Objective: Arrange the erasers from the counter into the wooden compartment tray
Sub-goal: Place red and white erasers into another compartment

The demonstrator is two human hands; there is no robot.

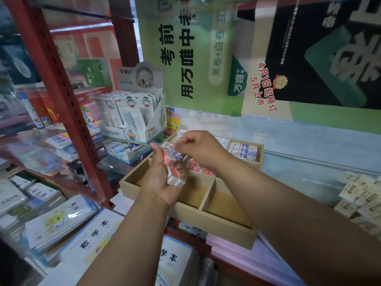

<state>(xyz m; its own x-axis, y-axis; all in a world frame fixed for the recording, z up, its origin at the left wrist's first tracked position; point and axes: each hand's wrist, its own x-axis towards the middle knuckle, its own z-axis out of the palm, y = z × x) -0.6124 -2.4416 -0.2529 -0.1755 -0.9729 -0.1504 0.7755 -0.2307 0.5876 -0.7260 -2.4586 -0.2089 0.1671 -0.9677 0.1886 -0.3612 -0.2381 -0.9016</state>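
Left hand (162, 182) palm up over the near-left part of the wooden tray (206, 221), grip curled round a small stack of erasers (172, 169) in red-and-white sleeves. Right hand (198, 148) just above it, thumb and forefinger in a pinch grip on the top end of one eraser of the stack; remaining fingers curled. Tray sits on the table (309, 162), a pale glass-like surface with reflections. Near compartments show bare wood floor; the middle one behind the hands holds red-labelled erasers (201, 169); the far-right one holds blue-labelled erasers (244, 151) packed in rows. A loose pile of cream-wrapped erasers (359, 197) lies on the table at the right edge, well apart from the tray. Left of the tray: a white cardboard display box (134, 116) of carded items, with a smaller box below it. A red metal shelf post (61, 96) stands left, its shelves crowded with stationery, blurred. Exercise books (90, 242) are stacked in the foreground below the arms. Back wall: green poster (185, 58) and a dark poster (319, 58), both with Chinese print.
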